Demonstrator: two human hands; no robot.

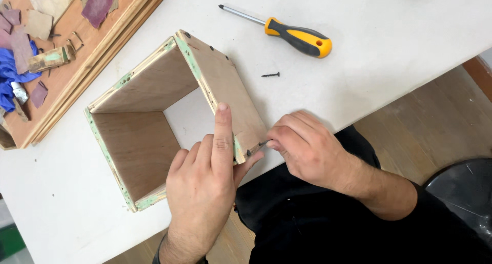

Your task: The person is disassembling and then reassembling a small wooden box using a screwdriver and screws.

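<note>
Head view. The open, four-sided plywood box frame with green-stained edges stands on the white tabletop. The left hand braces the frame's near corner: the index finger lies extended along the top edge, the remaining fingers are curled against the inner face, and nothing is gripped. The right hand, just to the right of the left, is pinched closed on a short dark screw whose tip touches the outer face of that corner.

Status, as judged: dark screw heads already show along the far top edge, so that joint appears fastened; the near-corner screw is positioned but not driven.

Beyond the right hand lie a loose black screw and, farther off, a yellow-and-black-handled screwdriver, untouched. Beyond the left hand, a wooden board carries sandpaper scraps. Wood-look flooring shows below the table edge.
</note>
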